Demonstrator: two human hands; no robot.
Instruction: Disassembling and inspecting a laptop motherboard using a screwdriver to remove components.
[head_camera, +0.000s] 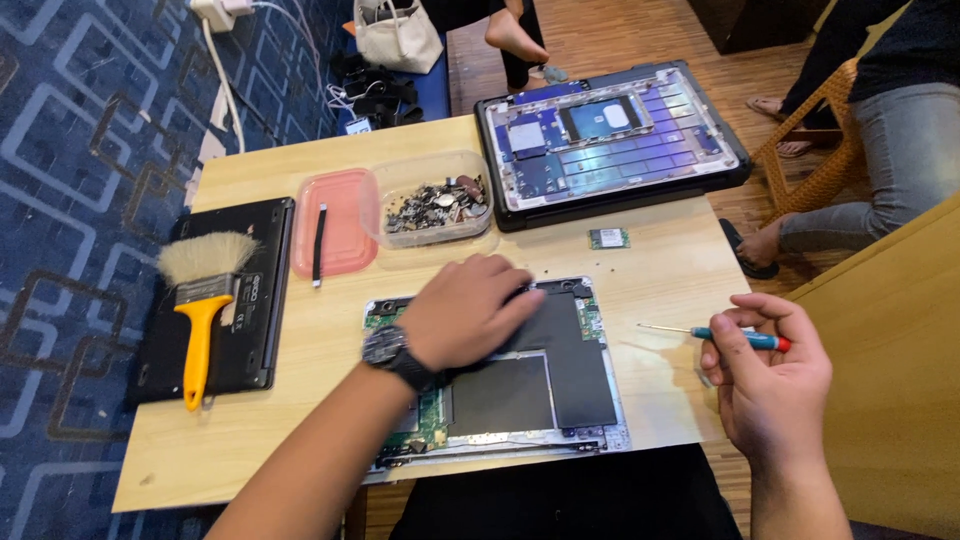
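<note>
Steadying opened laptop chassis (560, 385) with flat, spread-fingered left hand (468, 310).
Right hand (770, 375) pinching blue-handled screwdriver (715, 333), tip kept off the board.

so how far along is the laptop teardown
Done: the opened silver laptop base has its cover off, a small green circuit card lies loose, and removed bits fill the clear plastic tub. In hand: left hand presses its internals; right hand holds a blue-handled screwdriver. Left: black battery panels and board remain inside.

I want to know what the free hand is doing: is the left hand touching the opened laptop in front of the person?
Touching. The head view shows the left hand lying palm-down on the opened laptop, no gap.
</note>
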